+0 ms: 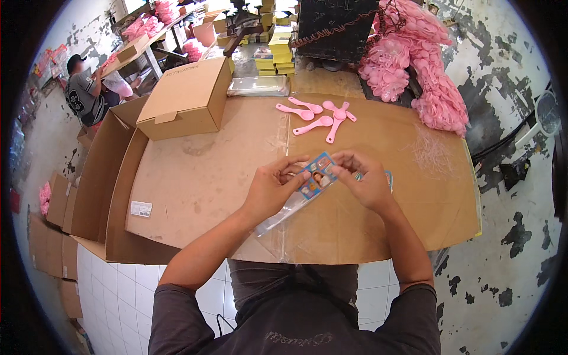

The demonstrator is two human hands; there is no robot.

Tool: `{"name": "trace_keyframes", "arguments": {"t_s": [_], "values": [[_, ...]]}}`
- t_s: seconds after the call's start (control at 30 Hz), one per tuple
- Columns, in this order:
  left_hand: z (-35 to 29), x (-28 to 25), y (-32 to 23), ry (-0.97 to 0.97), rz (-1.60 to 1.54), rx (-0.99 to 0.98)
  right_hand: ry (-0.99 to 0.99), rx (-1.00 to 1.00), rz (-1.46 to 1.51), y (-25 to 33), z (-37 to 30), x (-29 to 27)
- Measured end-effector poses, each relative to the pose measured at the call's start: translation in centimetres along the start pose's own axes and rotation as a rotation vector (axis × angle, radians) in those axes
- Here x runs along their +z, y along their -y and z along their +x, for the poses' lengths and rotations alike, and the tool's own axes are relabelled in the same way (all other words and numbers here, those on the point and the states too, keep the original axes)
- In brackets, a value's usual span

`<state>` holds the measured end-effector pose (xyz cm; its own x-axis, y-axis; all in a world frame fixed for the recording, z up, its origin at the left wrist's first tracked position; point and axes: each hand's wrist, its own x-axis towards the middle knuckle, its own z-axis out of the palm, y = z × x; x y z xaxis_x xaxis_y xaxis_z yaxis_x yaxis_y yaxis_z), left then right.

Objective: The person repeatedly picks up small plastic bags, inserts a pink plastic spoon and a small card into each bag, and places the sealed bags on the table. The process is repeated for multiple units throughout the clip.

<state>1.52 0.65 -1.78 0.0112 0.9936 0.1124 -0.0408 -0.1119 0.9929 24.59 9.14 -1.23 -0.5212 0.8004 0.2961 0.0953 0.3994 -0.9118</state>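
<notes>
Over the cardboard-covered table (201, 177), my left hand (272, 186) pinches a blue printed card (319, 176) with pictures on it by its left edge. My right hand (364, 180) grips the same card at its upper right corner. A clear plastic bag (281, 219) hangs from the card toward my body; whether the card is inside the bag or fixed to its top I cannot tell. Partly hidden behind my right hand lie more blue-edged cards (388, 178). Several pink plastic spoons (313, 125) lie loose beyond my hands.
A closed cardboard box (186, 97) stands at the back left, beside an open carton (109, 177). Flat clear bags (258, 86) lie at the far edge. Bundles of pink spoons (414, 65) are heaped at the back right. A person (89, 89) sits far left.
</notes>
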Motion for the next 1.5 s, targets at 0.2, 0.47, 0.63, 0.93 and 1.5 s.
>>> {"name": "trace_keyframes", "arguments": {"t_s": [0.2, 0.47, 0.63, 0.93, 1.5], "values": [[-0.5, -0.4, 0.4, -0.007, -0.012, 0.020, 0.309, -0.119, -0.233, 2.0, 0.5, 0.3], [-0.1, -0.8, 1.0, 0.033, 0.005, 0.019, 0.014, -0.357, -0.795, -6.2, 10.7, -5.6], [0.3, -1.0, 1.2, 0.049, 0.011, 0.059, 0.130, -0.413, -0.867, -10.2, 15.0, -8.4], [0.2, -0.9, 0.4, 0.047, -0.015, 0.023, 0.127, -0.373, -1.072, -5.7, 9.6, -8.7], [-0.1, -0.8, 0.6, 0.088, -0.033, -0.076, 0.153, -0.703, -0.950, 4.5, 0.9, -1.7]]}}
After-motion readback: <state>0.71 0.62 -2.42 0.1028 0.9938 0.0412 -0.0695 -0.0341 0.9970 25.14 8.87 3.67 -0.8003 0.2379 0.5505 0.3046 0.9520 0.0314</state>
